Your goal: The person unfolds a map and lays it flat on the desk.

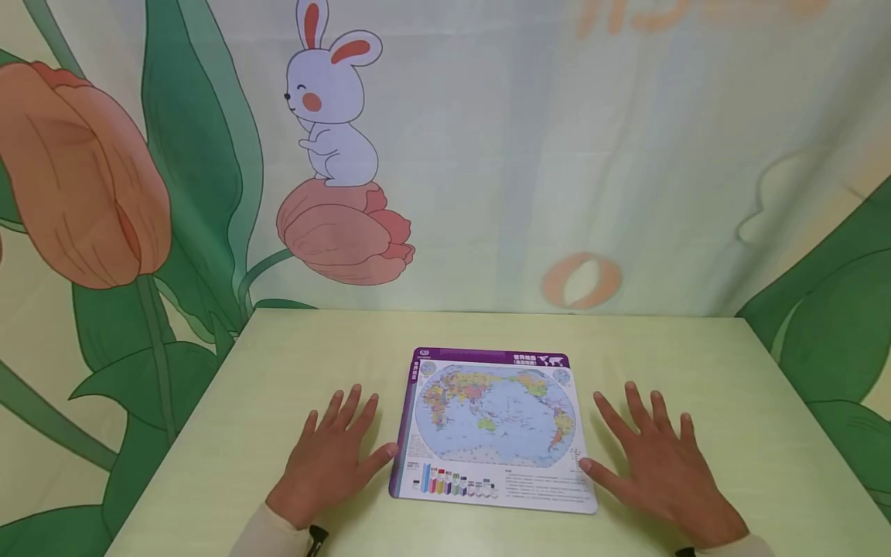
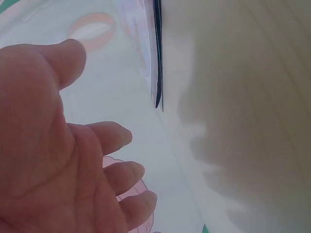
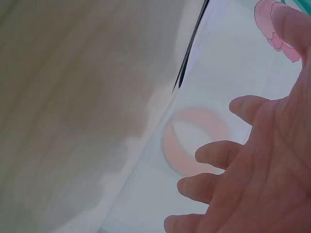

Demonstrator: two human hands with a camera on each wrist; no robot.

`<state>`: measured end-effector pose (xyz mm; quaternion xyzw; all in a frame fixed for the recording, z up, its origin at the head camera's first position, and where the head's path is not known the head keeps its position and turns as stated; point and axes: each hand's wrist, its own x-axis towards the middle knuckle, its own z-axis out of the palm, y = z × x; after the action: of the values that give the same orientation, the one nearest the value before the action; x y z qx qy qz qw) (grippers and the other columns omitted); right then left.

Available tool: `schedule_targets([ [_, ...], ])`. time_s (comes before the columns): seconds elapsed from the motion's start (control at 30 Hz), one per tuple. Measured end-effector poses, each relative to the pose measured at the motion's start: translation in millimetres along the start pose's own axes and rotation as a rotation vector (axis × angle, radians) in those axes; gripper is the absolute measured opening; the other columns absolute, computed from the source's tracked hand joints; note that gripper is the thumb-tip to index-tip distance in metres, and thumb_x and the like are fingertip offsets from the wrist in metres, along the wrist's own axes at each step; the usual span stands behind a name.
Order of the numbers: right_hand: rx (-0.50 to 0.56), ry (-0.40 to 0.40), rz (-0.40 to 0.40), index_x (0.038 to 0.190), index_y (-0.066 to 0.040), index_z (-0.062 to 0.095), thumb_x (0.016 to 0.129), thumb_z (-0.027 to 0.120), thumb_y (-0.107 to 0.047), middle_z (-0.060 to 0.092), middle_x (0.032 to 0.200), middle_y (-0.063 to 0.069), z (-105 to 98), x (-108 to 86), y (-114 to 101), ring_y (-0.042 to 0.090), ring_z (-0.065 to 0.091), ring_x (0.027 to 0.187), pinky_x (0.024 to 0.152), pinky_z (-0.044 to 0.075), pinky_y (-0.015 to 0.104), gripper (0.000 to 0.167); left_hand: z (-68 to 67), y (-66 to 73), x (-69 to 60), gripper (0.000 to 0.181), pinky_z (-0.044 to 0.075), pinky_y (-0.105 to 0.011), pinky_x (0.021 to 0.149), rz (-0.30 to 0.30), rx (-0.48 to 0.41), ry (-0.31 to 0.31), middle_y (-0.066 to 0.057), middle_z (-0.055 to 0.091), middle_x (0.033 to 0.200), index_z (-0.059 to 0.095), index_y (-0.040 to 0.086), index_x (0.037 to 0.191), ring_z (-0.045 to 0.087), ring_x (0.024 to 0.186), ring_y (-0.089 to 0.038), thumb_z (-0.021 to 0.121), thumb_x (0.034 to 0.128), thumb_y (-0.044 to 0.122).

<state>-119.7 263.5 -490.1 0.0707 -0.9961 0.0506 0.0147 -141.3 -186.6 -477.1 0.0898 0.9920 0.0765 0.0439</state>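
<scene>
A thin flat board printed with a world map [image 1: 497,418] lies on the table in the head view, purple along its top and left edges. To its left is my left hand [image 1: 330,456], fingers spread and straight, with the thumb tip by the board's left edge. On the other side my right hand [image 1: 657,468] is spread too, its thumb tip over the right edge in that view. Whether either thumb touches the board I cannot tell. Both wrist views show the board [image 2: 157,58] edge-on as a dark strip, with the palms holding nothing.
The pale yellow-green table [image 1: 334,340] ends at the back against a hanging cloth [image 1: 459,193]. Printed on that cloth are a white rabbit [image 1: 341,151], tulips and green leaves. Shadows of the hands fall on the tabletop in the wrist views.
</scene>
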Motion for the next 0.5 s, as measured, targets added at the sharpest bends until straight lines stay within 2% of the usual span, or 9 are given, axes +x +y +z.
schedule_targets([
  [0.13,0.100,-0.074,0.008,0.168,-0.022,0.031,0.086,0.063,-0.081,0.024,0.171,0.028,-3.2,-0.3,-3.4,0.061,0.023,0.152,0.111,0.027,0.084,0.106,1.7,-0.8,0.8,0.087,0.024,-0.070,0.124,0.010,-0.019,0.002,-0.014,0.028,0.174,0.037,0.017,0.166,0.024,0.160,-0.045,0.062,0.0977,0.066],
  [0.23,0.214,-0.135,0.017,0.168,-0.019,0.029,0.086,0.073,-0.071,0.024,0.171,0.027,-7.4,-0.3,-6.0,0.059,0.025,0.152,0.109,0.034,0.081,0.106,3.9,0.4,0.3,0.087,0.033,-0.065,0.123,0.016,-0.059,0.018,-0.014,0.032,0.173,0.038,0.017,0.165,0.033,0.157,-0.045,0.068,0.0962,0.061],
  [0.37,0.335,-0.142,-0.001,0.165,-0.014,0.035,0.088,0.080,-0.056,0.030,0.169,0.028,-13.8,-2.5,-8.6,0.056,0.033,0.151,0.110,0.039,0.075,0.099,8.0,3.9,-1.0,0.085,0.044,-0.059,0.117,-0.002,-0.144,0.040,-0.012,0.037,0.171,0.042,0.015,0.163,0.041,0.152,-0.042,0.074,0.0951,0.055],
  [0.5,0.407,-0.153,-0.008,0.162,-0.009,0.040,0.088,0.084,-0.047,0.037,0.166,0.028,-17.4,-5.0,-11.9,0.054,0.039,0.148,0.112,0.039,0.072,0.095,13.1,7.7,-3.0,0.082,0.045,-0.056,0.117,-0.042,-0.230,0.037,-0.013,0.043,0.167,0.047,0.012,0.160,0.045,0.150,-0.040,0.078,0.0938,0.049],
])
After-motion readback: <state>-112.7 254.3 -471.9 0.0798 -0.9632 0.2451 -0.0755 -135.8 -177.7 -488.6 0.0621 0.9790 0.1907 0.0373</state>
